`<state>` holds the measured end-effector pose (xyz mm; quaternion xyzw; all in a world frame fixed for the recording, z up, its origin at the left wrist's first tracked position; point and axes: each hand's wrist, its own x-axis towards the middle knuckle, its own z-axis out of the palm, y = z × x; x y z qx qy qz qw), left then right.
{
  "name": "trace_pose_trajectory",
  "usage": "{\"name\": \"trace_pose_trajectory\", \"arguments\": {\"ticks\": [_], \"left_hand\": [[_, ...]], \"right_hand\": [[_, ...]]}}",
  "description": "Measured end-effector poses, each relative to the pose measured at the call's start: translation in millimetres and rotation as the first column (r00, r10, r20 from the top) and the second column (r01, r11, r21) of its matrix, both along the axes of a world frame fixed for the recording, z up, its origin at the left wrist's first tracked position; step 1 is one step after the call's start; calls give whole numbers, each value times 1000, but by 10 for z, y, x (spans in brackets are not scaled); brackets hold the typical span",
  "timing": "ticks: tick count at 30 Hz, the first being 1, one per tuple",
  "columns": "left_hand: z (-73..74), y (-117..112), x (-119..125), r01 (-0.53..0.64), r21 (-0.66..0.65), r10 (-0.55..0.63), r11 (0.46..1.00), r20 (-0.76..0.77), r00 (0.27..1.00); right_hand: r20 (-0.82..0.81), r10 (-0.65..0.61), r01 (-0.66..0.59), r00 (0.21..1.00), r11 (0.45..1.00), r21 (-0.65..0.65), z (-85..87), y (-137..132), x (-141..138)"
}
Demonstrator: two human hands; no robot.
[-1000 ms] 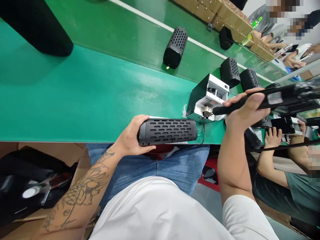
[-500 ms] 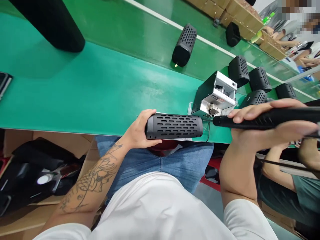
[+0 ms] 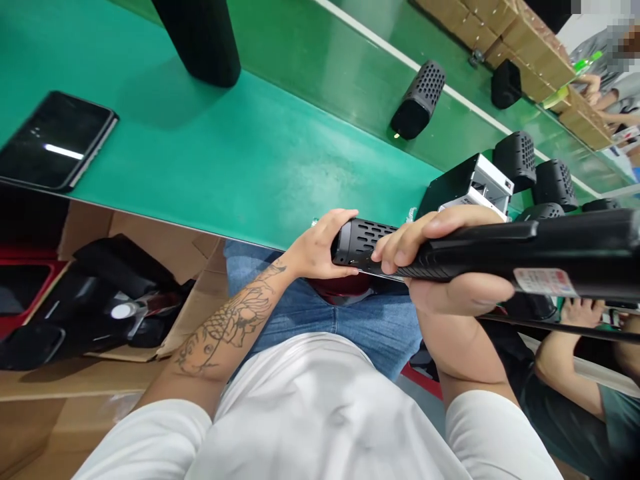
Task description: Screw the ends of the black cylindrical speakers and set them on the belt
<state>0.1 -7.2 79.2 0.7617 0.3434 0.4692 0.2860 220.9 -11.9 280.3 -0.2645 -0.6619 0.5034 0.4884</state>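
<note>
My left hand (image 3: 320, 250) is wrapped round the left end of a black perforated cylindrical speaker (image 3: 363, 240) that lies along the near edge of the green bench (image 3: 240, 153). My right hand (image 3: 445, 267) grips a long black electric screwdriver (image 3: 530, 257), held level in front of the speaker and covering most of it. The screwdriver's tip is hidden behind my fingers. A white label shows on the tool's body.
A black and silver screw feeder box (image 3: 473, 187) stands behind my hands. Several black speakers (image 3: 417, 100) lie on the conveyor beyond. A black phone (image 3: 53, 140) lies at left, a black cylinder (image 3: 203, 40) stands at the back. Cardboard boxes sit below left; another person's arm (image 3: 565, 347) is at right.
My right hand has brought the screwdriver leftward and closer, from beside the feeder box to in front of the speaker. The view has shifted, so the phone now shows at left.
</note>
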Motion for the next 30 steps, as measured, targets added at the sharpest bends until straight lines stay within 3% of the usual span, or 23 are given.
{"name": "trace_pose_trajectory", "arguments": {"ticks": [4, 7, 15, 19, 23, 26, 28, 30], "left_hand": [[-24, 6, 14, -1, -1, 1, 1000, -2, 1000], [-33, 2, 19, 4, 11, -4, 1000, 14, 1000], [-12, -14, 48, -7, -16, 7, 1000, -23, 1000], [-22, 28, 32, -28, -7, 28, 1000, -20, 999], [-41, 4, 20, -59, 106, 61, 993, -11, 998], [-57, -320, 137, -213, 194, 221, 958, -22, 975], [-70, -714, 264, -366, 214, 382, 906, -40, 923], [-68, -1146, 363, -422, 167, 443, 891, -118, 889]], "right_hand": [[-140, 18, 3, 990, 988, 154, -149, 12, -214], [-158, 65, -34, 985, 981, 190, -224, 32, -294], [-114, 102, -96, 988, 994, 56, -130, 76, -308], [-182, 173, -160, 968, 984, 83, -257, 97, -304], [-79, 135, -136, 988, 991, -9, -360, 26, -257], [-111, 63, -65, 992, 998, -14, -153, -51, -66], [-167, -26, 38, 986, 997, 70, 69, -24, 185], [-192, -185, 218, 964, 961, 170, 240, 122, 523]]}}
